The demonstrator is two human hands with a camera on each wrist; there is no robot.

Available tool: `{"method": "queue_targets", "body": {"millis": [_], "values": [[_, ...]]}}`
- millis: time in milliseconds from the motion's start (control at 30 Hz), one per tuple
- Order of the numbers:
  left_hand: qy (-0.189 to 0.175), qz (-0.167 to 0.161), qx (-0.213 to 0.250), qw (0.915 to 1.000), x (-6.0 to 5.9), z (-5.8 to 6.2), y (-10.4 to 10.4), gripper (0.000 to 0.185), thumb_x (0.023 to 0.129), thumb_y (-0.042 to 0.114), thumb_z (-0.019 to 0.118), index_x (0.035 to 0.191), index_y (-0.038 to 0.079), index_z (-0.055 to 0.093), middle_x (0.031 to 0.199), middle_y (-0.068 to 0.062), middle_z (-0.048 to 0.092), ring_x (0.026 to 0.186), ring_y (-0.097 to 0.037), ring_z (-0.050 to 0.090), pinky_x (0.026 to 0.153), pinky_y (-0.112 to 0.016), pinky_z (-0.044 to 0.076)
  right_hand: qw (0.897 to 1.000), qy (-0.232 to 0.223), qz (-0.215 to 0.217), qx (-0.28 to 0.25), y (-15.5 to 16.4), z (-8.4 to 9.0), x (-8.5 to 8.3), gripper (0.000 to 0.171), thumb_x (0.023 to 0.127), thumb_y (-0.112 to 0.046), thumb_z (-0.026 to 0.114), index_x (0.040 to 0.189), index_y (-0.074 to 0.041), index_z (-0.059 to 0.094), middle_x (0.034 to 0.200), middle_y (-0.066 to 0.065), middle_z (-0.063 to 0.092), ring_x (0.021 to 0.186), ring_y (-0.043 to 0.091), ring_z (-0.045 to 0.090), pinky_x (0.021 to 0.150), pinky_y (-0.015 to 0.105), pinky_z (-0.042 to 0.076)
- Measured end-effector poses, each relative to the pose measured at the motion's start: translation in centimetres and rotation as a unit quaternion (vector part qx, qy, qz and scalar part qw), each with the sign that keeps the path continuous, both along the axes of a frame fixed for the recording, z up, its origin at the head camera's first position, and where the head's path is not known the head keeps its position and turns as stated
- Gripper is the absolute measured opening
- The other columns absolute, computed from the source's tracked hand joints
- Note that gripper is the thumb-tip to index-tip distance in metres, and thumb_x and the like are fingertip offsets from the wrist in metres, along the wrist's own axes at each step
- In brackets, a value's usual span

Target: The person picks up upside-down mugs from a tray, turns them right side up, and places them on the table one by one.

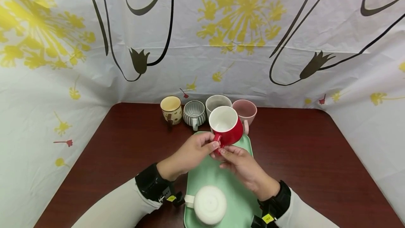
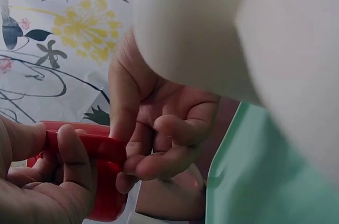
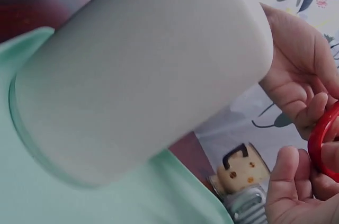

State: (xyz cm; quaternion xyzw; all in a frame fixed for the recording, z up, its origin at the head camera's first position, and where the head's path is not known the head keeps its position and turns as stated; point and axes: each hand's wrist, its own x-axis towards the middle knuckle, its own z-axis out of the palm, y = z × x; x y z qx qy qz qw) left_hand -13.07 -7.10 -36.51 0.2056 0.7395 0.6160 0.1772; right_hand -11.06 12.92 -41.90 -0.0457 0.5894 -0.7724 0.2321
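A red mug with a white inside is held up over the far end of a green tray. My left hand pinches its handle, thumb on top. The fingertips of my right hand pinch the lower part of the same handle. In the right wrist view the red handle shows between the fingers of both hands. A white mug stands upside down at the tray's near end, its handle to the left. Its pale side fills much of the right wrist view.
Behind the tray stand a yellow dotted mug, a grey striped cup, a whitish cup and a pink mug. The dark wooden table ends at a patterned cloth.
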Motion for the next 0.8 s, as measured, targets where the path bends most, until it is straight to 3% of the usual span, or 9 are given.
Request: {"method": "queue_targets", "body": {"millis": [133,233,333,400,467,533,600,667,800], "values": [[0.0,-0.002,-0.007,1.0,-0.1,0.3,0.3,0.019,0.106,0.01,0.058,0.111,-0.007,0.065,0.095,-0.018,0.068,0.083,-0.014,0.063,0.082,-0.026,0.053,0.998,0.028,-0.004,0.062,0.7,0.4,0.3,0.025,0.106,-0.022,0.06,0.125,-0.008,0.07,0.107,-0.007,0.078,0.103,0.009,0.071,0.085,0.025,0.056],[0.004,-0.007,-0.017,0.9998,-0.4,0.6,0.6,0.017,0.106,0.012,0.059,0.109,-0.004,0.065,0.096,-0.015,0.069,0.083,-0.014,0.062,0.083,-0.026,0.053,0.99,0.07,0.002,0.121,1.6,0.5,0.7,0.033,0.106,-0.022,0.06,0.129,0.002,0.065,0.108,0.002,0.076,0.102,0.014,0.069,0.085,0.029,0.057],[0.012,-0.014,-0.023,0.9996,-0.7,0.9,1.0,0.017,0.106,0.013,0.058,0.107,-0.002,0.066,0.099,-0.015,0.07,0.083,-0.013,0.062,0.084,-0.029,0.054,0.973,0.136,0.015,0.186,2.8,0.3,1.1,0.034,0.106,-0.018,0.06,0.128,0.006,0.064,0.107,0.014,0.073,0.099,0.019,0.069,0.082,0.029,0.057],[0.015,-0.015,-0.024,0.9995,-1.0,1.2,1.4,0.017,0.107,0.014,0.059,0.106,-0.002,0.066,0.1,-0.015,0.071,0.083,-0.013,0.062,0.086,-0.033,0.055,0.954,0.186,0.023,0.233,3.8,0.0,1.5,0.031,0.105,-0.019,0.061,0.126,0.004,0.066,0.109,0.017,0.073,0.099,0.016,0.069,0.081,0.028,0.057],[0.017,-0.013,-0.025,0.9995,-1.3,1.6,1.8,0.018,0.107,0.014,0.058,0.107,-0.001,0.066,0.1,-0.014,0.072,0.084,-0.013,0.062,0.087,-0.034,0.056,0.924,0.247,0.026,0.291,4.8,-0.3,1.9,0.027,0.105,-0.021,0.063,0.124,-0.003,0.069,0.112,0.014,0.073,0.099,0.01,0.068,0.081,0.027,0.057],[0.019,-0.011,-0.029,0.9993,-1.7,1.9,2.4,0.017,0.107,0.015,0.059,0.108,0.0,0.067,0.099,-0.013,0.072,0.084,-0.013,0.063,0.088,-0.033,0.056,0.884,0.306,0.026,0.352,5.8,-0.6,2.5,0.024,0.105,-0.024,0.064,0.123,-0.01,0.071,0.115,0.007,0.073,0.098,0.004,0.066,0.081,0.026,0.057],[0.024,-0.01,-0.033,0.9991,-2.1,2.3,3.1,0.017,0.107,0.016,0.059,0.108,0.001,0.068,0.099,-0.011,0.072,0.084,-0.012,0.063,0.086,-0.029,0.055,0.835,0.36,0.019,0.416,6.8,-0.8,3.0,0.023,0.103,-0.025,0.067,0.123,-0.013,0.071,0.117,0.001,0.071,0.095,0.001,0.063,0.081,0.026,0.056],[0.025,-0.009,-0.035,0.999,-2.5,2.7,4.0,0.016,0.107,0.016,0.059,0.106,0.002,0.068,0.099,-0.011,0.073,0.084,-0.012,0.063,0.084,-0.025,0.054,0.776,0.409,0.007,0.48,7.7,-1.0,3.4,0.025,0.1,-0.025,0.072,0.123,-0.014,0.072,0.117,-0.002,0.07,0.097,0.003,0.064,0.082,0.029,0.058],[0.016,-0.009,-0.02,0.9996,-3.2,3.4,6.0,0.017,0.107,0.015,0.059,0.104,0.0,0.066,0.101,-0.014,0.074,0.083,-0.01,0.063,0.084,-0.026,0.055,0.673,0.46,-0.022,0.58,9.6,-1.2,4.0,0.035,0.092,-0.027,0.08,0.123,-0.013,0.072,0.117,-0.001,0.069,0.102,0.011,0.068,0.084,0.036,0.06]]}}
